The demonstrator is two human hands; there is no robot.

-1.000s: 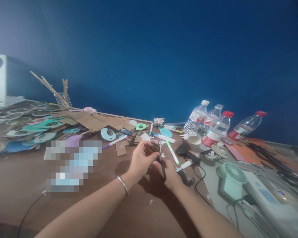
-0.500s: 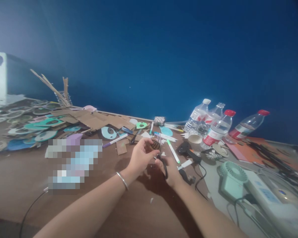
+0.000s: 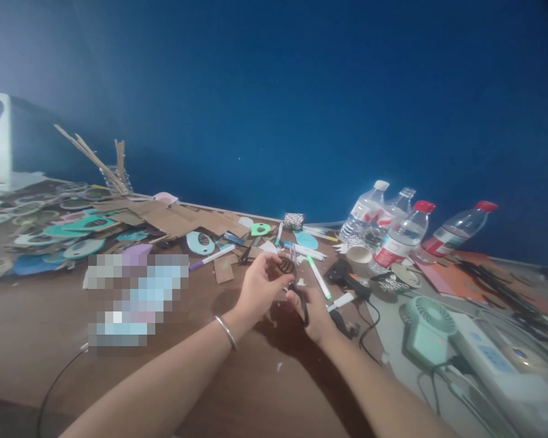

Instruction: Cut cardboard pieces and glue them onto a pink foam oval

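My left hand [image 3: 261, 281] pinches a small dark cut-out piece with light stripes [image 3: 285, 265] between thumb and fingers. In my right hand [image 3: 317, 313] is a pair of scissors [image 3: 304, 304] with dark handles, the fingers closed around them. The blades point away from me and lie beside the right edge of the striped piece; whether they touch it I cannot make out. Both hands are close together above the brown table [image 3: 219, 389]. Just past them lie a marker with a green end [image 3: 318, 277] and a small piece of cardboard [image 3: 223, 269].
Cardboard pieces [image 3: 178, 220] and colored cut-outs [image 3: 80, 226] pile up at the left. Plastic bottles [image 3: 399, 240] stand at the right, behind a black glue gun [image 3: 344, 277] with a cord. A green handheld fan [image 3: 432, 331] lies near a white power strip [image 3: 488, 350].
The two hands stay almost in place, with the scissors still beside the striped piece. Under the hands, a light scrap shows slightly more. The view has shifted a little.
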